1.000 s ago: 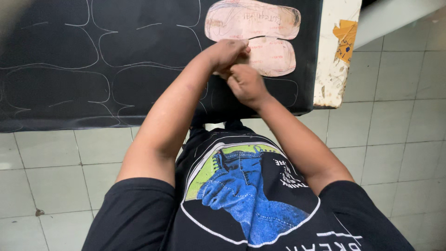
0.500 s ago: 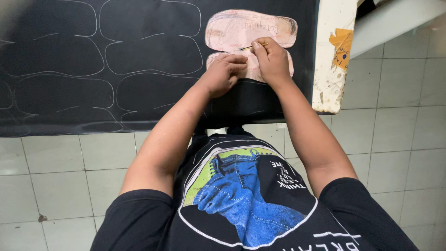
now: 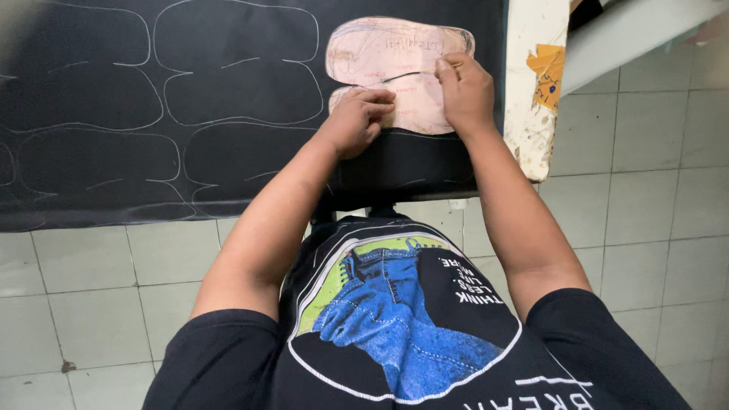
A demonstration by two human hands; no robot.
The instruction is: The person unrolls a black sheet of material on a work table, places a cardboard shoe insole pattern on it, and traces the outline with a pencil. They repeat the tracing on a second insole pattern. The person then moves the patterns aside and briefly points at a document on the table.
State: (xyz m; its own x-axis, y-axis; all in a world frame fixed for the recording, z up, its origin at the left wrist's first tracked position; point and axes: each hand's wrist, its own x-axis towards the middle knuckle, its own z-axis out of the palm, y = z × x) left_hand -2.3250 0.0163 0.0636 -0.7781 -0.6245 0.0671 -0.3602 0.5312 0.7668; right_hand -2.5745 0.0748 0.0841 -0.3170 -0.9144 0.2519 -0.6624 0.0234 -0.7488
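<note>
Left hand (image 3: 357, 118): fingers curled, pressing the pink paper pattern (image 3: 395, 68) flat | Right hand (image 3: 465, 93): pinched on a thin marking stick (image 3: 414, 74) crossing the pattern | Pattern lay on a black sheet (image 3: 228, 114) chalked with outlines, beside the table's white edge (image 3: 531, 114).

My pink cardboard sole template (image 3: 395, 64) lies flat on the black sheet (image 3: 228, 152), near the sheet's right edge, its outline pinched at the middle. The thin pen (image 3: 414, 74) lies slanted across the template's middle, its tip touching the card.
</note>
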